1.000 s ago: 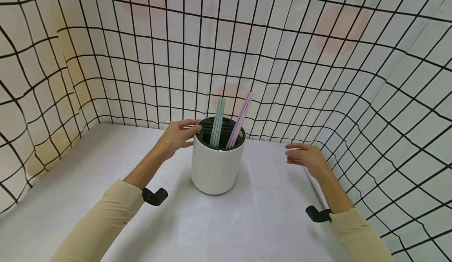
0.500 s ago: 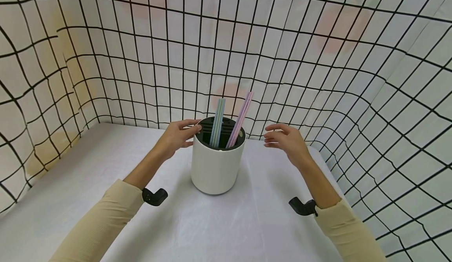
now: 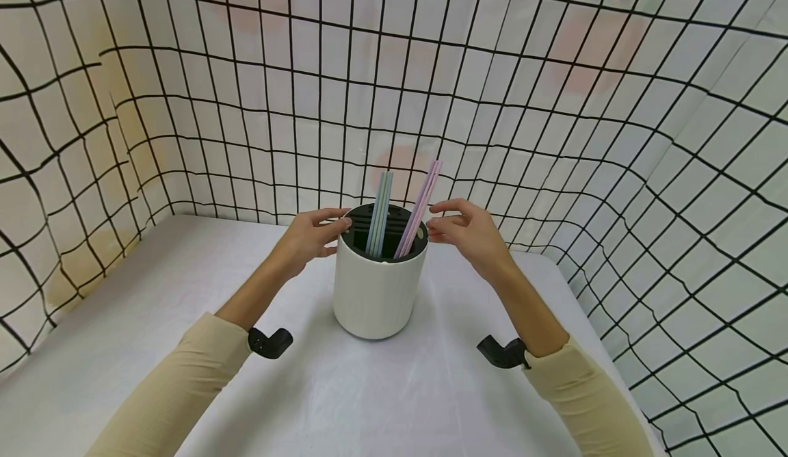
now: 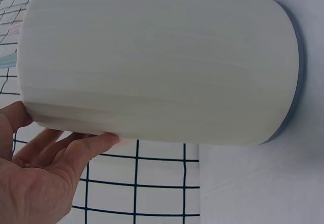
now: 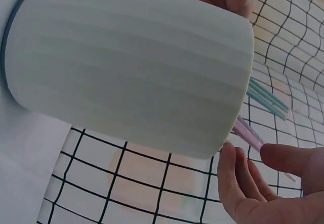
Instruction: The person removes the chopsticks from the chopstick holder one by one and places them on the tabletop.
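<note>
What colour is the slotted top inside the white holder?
Black; the slotted top shows best in the head view.

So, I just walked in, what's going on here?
A person has both hands up at a white holder that stands upright on a white table. Their left hand touches its left side near the dark rim. Their right hand is at the opposite side, fingertips right by the rim, though I can't tell whether they touch it. Blue-green sticks and pink sticks stand inside, tops poking out, and neither hand holds any of them.
</note>
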`<state>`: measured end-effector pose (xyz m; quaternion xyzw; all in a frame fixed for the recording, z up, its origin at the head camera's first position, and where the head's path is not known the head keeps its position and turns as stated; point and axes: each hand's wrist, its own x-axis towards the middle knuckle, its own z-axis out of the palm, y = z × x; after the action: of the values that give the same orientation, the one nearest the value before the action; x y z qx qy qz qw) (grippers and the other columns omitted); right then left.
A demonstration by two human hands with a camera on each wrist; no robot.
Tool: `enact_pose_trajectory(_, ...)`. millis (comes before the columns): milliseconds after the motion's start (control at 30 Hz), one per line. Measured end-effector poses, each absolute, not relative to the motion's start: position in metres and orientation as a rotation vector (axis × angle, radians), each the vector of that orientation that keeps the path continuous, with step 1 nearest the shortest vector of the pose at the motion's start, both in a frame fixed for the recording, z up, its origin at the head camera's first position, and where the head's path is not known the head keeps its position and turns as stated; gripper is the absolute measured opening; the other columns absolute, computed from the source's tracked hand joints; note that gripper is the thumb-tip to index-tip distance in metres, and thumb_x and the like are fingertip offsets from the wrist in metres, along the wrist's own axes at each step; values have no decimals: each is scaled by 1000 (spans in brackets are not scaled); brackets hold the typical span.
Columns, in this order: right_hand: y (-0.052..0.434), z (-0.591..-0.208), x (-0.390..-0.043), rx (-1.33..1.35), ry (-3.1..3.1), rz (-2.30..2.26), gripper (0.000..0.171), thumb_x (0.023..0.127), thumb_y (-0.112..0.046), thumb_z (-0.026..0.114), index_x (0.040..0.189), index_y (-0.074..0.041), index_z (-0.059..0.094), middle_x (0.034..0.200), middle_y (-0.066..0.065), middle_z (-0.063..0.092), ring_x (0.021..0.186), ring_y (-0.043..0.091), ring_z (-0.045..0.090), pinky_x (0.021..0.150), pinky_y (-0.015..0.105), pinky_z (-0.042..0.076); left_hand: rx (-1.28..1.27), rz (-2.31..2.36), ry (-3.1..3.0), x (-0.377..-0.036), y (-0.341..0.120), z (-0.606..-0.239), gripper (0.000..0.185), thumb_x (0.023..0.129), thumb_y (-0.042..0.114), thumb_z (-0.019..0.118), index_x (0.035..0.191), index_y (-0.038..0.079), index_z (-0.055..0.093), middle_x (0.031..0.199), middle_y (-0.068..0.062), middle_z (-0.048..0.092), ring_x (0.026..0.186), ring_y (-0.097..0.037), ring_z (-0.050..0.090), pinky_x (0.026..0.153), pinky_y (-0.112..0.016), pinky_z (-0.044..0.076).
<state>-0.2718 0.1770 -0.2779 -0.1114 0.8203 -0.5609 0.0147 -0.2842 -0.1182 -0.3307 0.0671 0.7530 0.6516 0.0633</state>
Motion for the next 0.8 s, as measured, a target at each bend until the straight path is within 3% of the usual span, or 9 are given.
enact_pose_trajectory(333, 166, -282, -272, -343, 2560, -1711, 33, 100, -21, 66, 130, -10, 59, 123, 16, 72, 111, 31, 70, 118, 59, 40, 193, 1977, 2266, -284, -118, -330, 46, 103, 30, 63, 146, 15, 56, 142, -12, 60, 130, -26, 60, 103, -43, 57)
enact_pose_trajectory(433, 164, -285, -273, -316, 2581, -1693, 31, 99, -23, 67, 128, -13, 60, 123, 13, 72, 113, 29, 68, 117, 59, 41, 202, 1979, 2264, -285, -118, -331, 47, 103, 30, 62, 147, 15, 55, 143, -13, 59, 131, -27, 59, 103, -43, 57)
enact_pose_trajectory(800, 155, -294, -273, -374, 2719, -1660, 27, 98, -18, 68, 123, -9, 61, 109, 14, 76, 109, 28, 69, 108, 51, 50, 194, 1983, 2254, -283, -118, -330, 48, 103, 30, 62, 148, 14, 54, 146, -14, 57, 134, -28, 57, 105, -44, 55)
